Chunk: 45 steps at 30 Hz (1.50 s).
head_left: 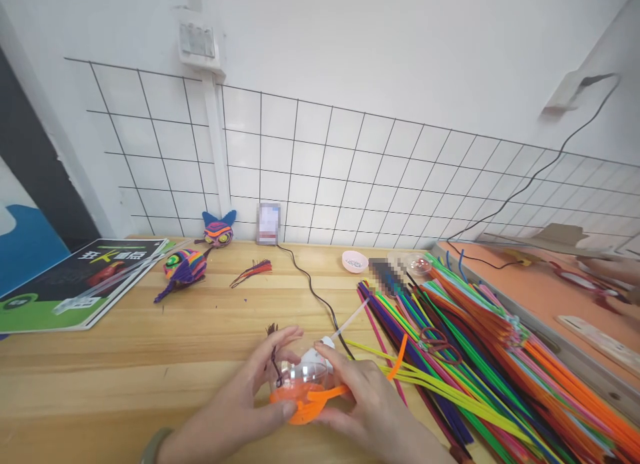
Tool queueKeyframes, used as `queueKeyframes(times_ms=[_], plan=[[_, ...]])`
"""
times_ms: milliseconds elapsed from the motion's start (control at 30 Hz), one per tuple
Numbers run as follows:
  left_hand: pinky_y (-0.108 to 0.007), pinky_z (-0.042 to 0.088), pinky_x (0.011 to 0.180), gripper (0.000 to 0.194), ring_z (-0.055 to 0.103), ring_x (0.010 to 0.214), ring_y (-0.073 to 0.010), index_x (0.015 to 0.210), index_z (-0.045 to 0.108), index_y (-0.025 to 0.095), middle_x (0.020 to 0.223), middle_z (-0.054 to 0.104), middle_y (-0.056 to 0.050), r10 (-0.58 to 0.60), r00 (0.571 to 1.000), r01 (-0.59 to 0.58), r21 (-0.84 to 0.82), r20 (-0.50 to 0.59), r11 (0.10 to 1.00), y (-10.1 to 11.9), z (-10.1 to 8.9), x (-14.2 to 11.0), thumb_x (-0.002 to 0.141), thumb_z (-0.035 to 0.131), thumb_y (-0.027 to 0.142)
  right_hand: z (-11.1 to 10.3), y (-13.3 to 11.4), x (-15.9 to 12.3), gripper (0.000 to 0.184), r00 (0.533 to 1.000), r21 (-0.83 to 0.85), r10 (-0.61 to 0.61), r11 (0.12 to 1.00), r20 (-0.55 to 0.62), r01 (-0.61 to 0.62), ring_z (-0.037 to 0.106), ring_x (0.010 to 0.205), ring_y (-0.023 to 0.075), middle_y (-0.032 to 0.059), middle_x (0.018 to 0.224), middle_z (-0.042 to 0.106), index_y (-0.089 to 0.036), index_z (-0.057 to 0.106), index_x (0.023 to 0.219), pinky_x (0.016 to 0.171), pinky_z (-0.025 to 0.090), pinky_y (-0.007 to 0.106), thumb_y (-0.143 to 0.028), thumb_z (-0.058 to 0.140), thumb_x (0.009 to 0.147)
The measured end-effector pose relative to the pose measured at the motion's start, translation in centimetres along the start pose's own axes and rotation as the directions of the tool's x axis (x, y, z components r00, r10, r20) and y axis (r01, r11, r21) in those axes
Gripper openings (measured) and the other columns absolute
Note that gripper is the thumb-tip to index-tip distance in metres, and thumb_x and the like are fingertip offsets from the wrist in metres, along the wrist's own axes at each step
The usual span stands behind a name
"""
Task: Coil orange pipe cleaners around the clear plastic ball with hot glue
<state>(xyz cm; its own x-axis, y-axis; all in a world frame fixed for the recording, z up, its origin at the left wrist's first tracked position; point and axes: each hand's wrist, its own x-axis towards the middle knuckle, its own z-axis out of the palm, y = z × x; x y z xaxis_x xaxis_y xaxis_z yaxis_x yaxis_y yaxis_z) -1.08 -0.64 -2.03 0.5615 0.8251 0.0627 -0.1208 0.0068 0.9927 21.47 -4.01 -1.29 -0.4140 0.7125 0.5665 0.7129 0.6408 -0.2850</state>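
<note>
Orange strip and clear plastic ball sit together between the two hands in the head view. The fingers of the left hand are curled, spread about the ball's width, and hold its left side, the thumb pressing on the orange underside. The fingers of the right hand are bent around the ball's right side; the strip runs between them, its free end showing above the knuckles. A white piece lies on top of the ball, by the right fingertips. Beside the left fingers is a dark tuft. Right of the right fingers, on the tabletop, spread coloured pipe cleaners with scissors on them. Well beyond the left fingers stand two striped figures; a pink bowl is beyond the right ones.
</note>
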Motion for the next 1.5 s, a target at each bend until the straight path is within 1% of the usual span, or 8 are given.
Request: queueKeyframes(times_ms=[233,433,633,733,833,1033,1300,1500], plan=[[-0.044,0.033,0.111,0.067,0.034,0.138,-0.0296,0.140,0.039,0.039,0.152,0.036,-0.005,0.037,0.999,-0.036,0.048,-0.016,0.998,0.0,0.2,0.1,0.081,0.067,0.026,0.0,0.2,0.2,0.057,1.000,-0.008,0.008,1.000,-0.026,-0.008,0.069,0.060,0.0196,0.0048,0.080,0.075,-0.020,0.043,0.131,0.055,0.052,0.027,-0.058,0.051,0.089],[-0.043,0.032,0.111,0.060,0.035,0.138,-0.0285,0.136,0.045,0.039,0.151,0.036,-0.003,0.008,1.000,-0.007,-0.074,0.009,0.997,-0.1,0.4,0.2,0.082,0.066,0.027,0.1,0.2,0.0,0.058,0.999,-0.016,0.027,0.999,-0.018,-0.027,0.070,0.062,0.0199,0.0056,0.082,0.075,-0.019,0.044,0.129,0.057,0.052,0.028,-0.060,0.050,0.089],[-0.043,0.037,0.107,0.060,0.042,0.132,-0.0293,0.131,0.051,0.039,0.143,0.047,-0.006,0.012,1.000,-0.010,-0.185,0.009,0.983,-0.2,0.5,0.5,0.077,0.072,0.027,0.1,0.1,0.0,0.060,0.999,-0.032,0.035,0.999,0.012,-0.034,0.069,0.060,0.0197,0.0035,0.078,0.074,-0.019,0.043,0.128,0.056,0.052,0.028,-0.061,0.053,0.087],[-0.047,0.039,0.104,0.061,0.052,0.122,-0.0301,0.135,0.049,0.033,0.126,0.060,-0.009,-0.011,1.000,0.014,-0.195,0.014,0.981,-0.3,0.6,0.7,0.078,0.071,0.029,0.1,0.2,-0.1,0.063,0.999,-0.036,0.042,0.999,0.018,-0.041,0.069,0.061,0.0200,0.0039,0.080,0.074,-0.018,0.043,0.129,0.057,0.052,0.028,-0.059,0.059,0.084],[-0.049,0.039,0.105,0.066,0.056,0.119,-0.0296,0.138,0.044,0.031,0.125,0.061,-0.010,-0.011,0.998,0.025,-0.252,0.056,0.967,-0.4,0.6,0.9,0.078,0.071,0.029,0.0,0.3,0.0,0.067,0.995,-0.033,0.079,0.996,0.060,-0.078,0.070,0.066,0.0212,0.0044,0.084,0.075,-0.019,0.043,0.130,0.060,0.053,0.029,-0.052,0.070,0.078],[-0.044,0.041,0.103,0.085,0.033,0.139,-0.0295,0.146,0.027,0.027,0.117,0.064,-0.013,-0.038,0.999,0.035,-0.295,-0.004,0.955,-0.4,0.7,1.1,0.076,0.074,0.025,-0.3,0.0,0.3,0.073,0.959,0.029,0.211,0.975,0.190,-0.221,0.070,0.077,0.0248,0.0057,0.095,0.075,-0.020,0.045,0.131,0.068,0.054,0.032,-0.040,0.081,0.070],[-0.040,0.048,0.095,0.108,0.020,0.144,-0.0335,0.150,0.005,0.024,0.144,0.041,-0.019,-0.028,0.996,0.003,-0.295,-0.081,0.956,0.0,1.1,1.3,0.071,0.078,0.034,-0.1,0.1,0.4,0.071,0.936,0.207,0.261,0.928,0.237,-0.311,0.070,0.087,0.0253,0.0057,0.105,0.074,-0.024,0.042,0.136,0.076,0.054,0.034,-0.034,0.077,0.075],[-0.040,0.048,0.095,0.107,0.020,0.143,-0.0356,0.150,0.006,0.028,0.153,0.027,-0.016,-0.032,0.995,0.005,-0.282,-0.092,0.959,-0.1,1.2,1.3,0.070,0.077,0.035,-0.2,0.1,0.4,0.070,0.938,0.191,0.256,0.934,0.233,-0.303,0.070,0.089,0.0262,0.0082,0.107,0.073,-0.024,0.042,0.138,0.074,0.056,0.033,-0.037,0.074,0.077]])
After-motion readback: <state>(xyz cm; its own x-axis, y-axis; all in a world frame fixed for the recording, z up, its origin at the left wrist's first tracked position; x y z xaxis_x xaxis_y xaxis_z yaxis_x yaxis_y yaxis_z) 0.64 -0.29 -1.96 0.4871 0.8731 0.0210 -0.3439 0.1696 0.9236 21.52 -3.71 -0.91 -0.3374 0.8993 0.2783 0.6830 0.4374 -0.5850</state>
